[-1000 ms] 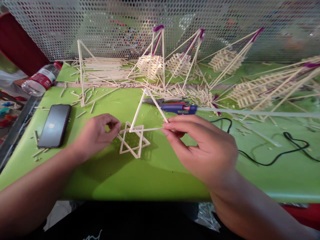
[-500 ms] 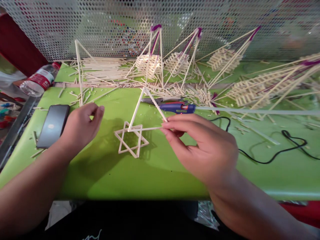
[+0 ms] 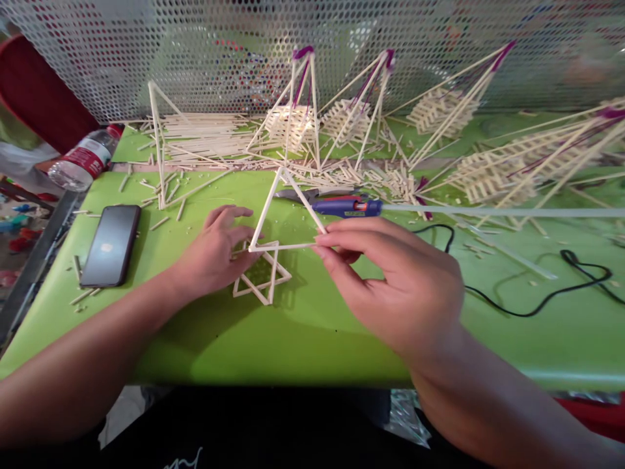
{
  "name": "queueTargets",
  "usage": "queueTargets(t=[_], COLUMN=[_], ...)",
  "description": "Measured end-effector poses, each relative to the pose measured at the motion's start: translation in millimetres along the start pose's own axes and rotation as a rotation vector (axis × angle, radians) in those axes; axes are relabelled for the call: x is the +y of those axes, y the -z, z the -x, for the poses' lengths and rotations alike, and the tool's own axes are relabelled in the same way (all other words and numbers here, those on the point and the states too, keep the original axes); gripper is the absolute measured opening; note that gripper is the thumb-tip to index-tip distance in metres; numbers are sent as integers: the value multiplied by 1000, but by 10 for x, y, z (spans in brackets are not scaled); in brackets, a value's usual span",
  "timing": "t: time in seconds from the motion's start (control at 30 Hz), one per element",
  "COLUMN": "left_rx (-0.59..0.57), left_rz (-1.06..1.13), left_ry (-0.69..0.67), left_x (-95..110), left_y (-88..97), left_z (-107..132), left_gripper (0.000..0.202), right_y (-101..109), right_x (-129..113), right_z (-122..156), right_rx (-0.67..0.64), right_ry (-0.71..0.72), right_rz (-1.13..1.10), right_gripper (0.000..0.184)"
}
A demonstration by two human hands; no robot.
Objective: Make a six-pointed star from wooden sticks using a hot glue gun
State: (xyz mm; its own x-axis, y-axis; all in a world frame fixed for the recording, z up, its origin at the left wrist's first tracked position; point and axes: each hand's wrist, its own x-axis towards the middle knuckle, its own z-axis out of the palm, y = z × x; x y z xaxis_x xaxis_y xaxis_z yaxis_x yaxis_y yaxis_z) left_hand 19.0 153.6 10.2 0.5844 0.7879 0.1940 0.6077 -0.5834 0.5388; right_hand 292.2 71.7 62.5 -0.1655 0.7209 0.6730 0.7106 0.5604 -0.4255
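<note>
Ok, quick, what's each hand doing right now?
Left hand: open, spread over the stick star.
Right hand: closed grip, pinching the stick triangle.

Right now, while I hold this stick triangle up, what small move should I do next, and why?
I would probably steady the stick triangle at its lower left corner with your left hand. Your right hand pinches only its lower right corner, and that free corner sits above the flat stick star, with your left fingers close by.

Nothing can be read: the bottle's red label (image 3: 84,161) and the shirt's white script (image 3: 184,458) are blurred.
</note>
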Motion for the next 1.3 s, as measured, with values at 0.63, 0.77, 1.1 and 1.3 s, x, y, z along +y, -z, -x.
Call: queueTargets(t=[0.63,0.77,1.1,1.3], left_rx=[33,-23,-99,-81], left_rz=[197,178,140,79], left_ry=[226,247,228,219], left_x=[72,142,200,84], left_y=[-3,107,170,132], left_z=[-39,-15,-15,-17], left_gripper=[16,21,23,12], right_y=[-22,-1,-11,-13], right_x=[11,-1,9,-2], right_z=[4,12,25,20], right_rx=[-10,-13,-4,-10], right_ry=[18,20,31,39], right_rz=[-7,-9,-10,-11], right_gripper=[21,21,19,20])
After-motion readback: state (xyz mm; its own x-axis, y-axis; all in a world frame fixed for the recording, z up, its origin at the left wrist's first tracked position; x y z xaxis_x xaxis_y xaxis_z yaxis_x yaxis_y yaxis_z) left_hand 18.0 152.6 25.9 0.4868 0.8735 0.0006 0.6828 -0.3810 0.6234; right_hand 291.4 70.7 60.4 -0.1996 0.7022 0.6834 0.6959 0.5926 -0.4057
